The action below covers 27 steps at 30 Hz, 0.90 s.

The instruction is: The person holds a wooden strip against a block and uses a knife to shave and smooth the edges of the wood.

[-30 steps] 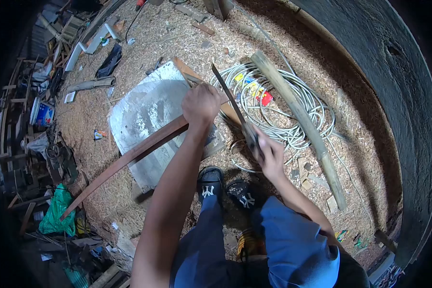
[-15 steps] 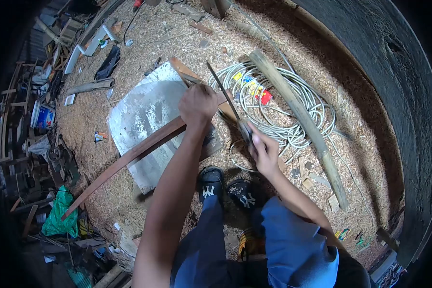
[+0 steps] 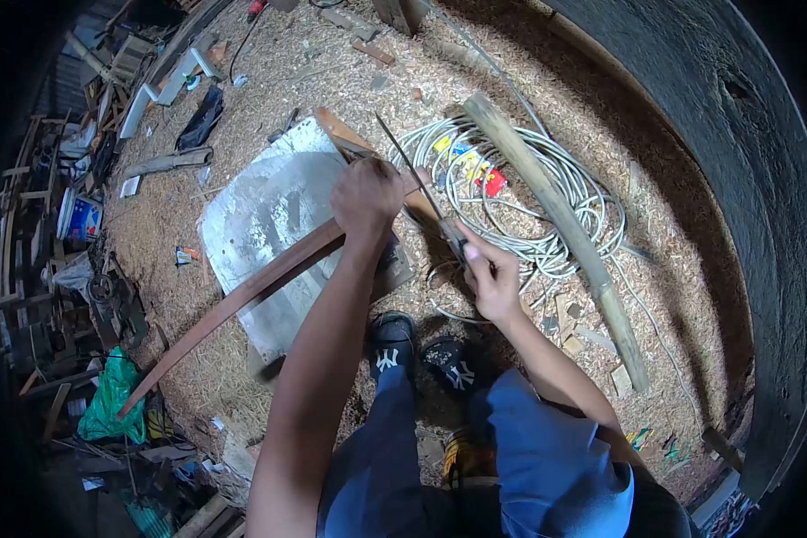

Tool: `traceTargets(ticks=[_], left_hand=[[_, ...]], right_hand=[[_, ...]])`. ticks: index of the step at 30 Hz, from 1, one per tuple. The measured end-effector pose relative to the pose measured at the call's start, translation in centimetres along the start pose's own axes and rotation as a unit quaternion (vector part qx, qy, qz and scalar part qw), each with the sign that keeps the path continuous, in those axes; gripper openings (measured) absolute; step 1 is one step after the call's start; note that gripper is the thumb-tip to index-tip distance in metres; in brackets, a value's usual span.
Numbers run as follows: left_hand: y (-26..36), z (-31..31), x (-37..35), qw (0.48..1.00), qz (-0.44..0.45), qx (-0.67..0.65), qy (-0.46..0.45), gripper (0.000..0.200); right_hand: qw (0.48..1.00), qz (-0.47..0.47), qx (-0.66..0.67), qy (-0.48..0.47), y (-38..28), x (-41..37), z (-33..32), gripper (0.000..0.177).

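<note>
My left hand (image 3: 368, 197) is closed around a long reddish-brown wood strip (image 3: 242, 300) near its upper end, pressing it over an orange-brown board (image 3: 341, 130). The strip runs down to the lower left. My right hand (image 3: 493, 280) is wrapped round the handle of a handsaw (image 3: 405, 163), whose thin dark blade shows nearly edge-on and points up and left. The blade crosses the strip's short end (image 3: 419, 179), just right of my left fist. Its teeth are too small to see. A grey-white, stained panel (image 3: 260, 215) lies beneath the strip.
A coil of pale cable (image 3: 592, 224) and a bamboo pole (image 3: 547, 188) lie to the right on wood shavings. My shoes (image 3: 392, 345) stand close below the work. Scrap wood and a green plastic bag (image 3: 112, 399) fill the left side; a dark curved wall (image 3: 735, 179) borders the right.
My right hand and the saw have shifted slightly up, the blade tip moving a little left. My left hand stays on the wood strip.
</note>
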State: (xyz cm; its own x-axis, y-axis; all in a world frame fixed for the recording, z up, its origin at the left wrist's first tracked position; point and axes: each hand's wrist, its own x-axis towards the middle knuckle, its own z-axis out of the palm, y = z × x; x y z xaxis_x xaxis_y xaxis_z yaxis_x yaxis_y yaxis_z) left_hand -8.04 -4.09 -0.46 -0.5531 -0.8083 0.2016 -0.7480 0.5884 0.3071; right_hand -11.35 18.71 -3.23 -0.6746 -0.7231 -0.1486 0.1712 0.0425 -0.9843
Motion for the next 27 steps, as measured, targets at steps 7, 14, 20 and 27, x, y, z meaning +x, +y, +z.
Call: traceTargets(ticks=[7,14,20,27], left_hand=[[0.3,0.2,0.2,0.999,-0.047,0.0,0.006,0.03],[-0.3,0.1,-0.3,0.999,0.01,-0.02,0.027,0.03],[-0.1,0.1,-0.1,1.0,-0.005,-0.014,0.024,0.031],[-0.1,0.5,0.1,0.999,-0.04,0.011,-0.013,0.033]], right_hand=[[1.0,-0.021,0.016,0.013,2.7,-7.5,-2.9,0.04],[0.999,-0.033,-0.024,0.007,-0.5,2.1,1.2,0.04],[0.999,-0.039,0.019,0.007,2.3,-5.1,-1.5,0.04],[0.999,0.023,0.022,0.008,-0.2,0.8,0.6,0.041]])
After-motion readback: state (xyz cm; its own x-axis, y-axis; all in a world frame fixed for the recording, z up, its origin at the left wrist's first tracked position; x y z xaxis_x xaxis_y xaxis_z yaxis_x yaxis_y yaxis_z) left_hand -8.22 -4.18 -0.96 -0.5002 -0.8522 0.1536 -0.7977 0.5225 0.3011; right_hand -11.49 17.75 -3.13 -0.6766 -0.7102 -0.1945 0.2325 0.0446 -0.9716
